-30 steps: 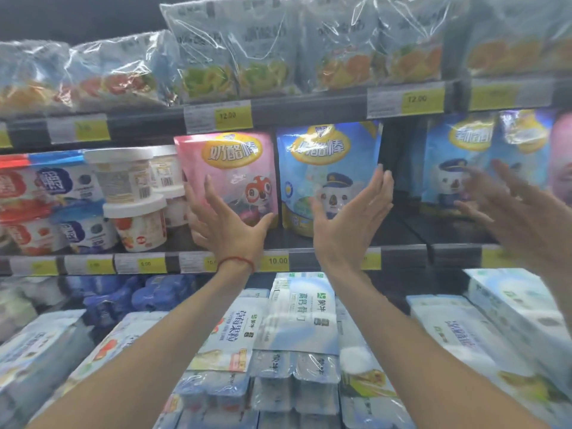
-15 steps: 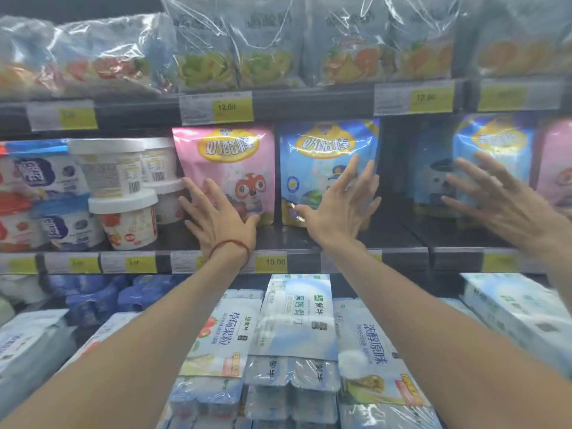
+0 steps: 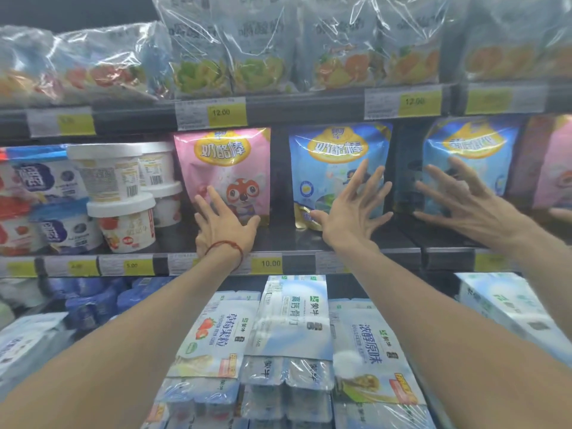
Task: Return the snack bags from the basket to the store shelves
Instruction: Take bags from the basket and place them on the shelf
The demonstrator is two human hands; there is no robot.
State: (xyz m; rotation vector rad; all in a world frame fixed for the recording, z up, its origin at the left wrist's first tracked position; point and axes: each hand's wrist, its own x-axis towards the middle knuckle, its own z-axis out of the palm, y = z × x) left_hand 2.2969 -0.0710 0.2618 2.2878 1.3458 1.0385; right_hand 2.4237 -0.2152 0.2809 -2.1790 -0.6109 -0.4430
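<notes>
At centre frame, the left hand (image 3: pixel 224 226), a red string at its wrist, is lying with fingers spread and holding nothing against the lower part of the pink snack bag (image 3: pixel 224 168) standing upright on the middle shelf (image 3: pixel 288 236). Just right of centre, the right hand (image 3: pixel 353 215) is splaying its empty fingers in front of the blue snack bag (image 3: pixel 331 162) standing beside the pink one; whether it is touching cannot be told

Two blue bags (image 3: pixel 337 168), one pink bag (image 3: pixel 223 168).
</notes>
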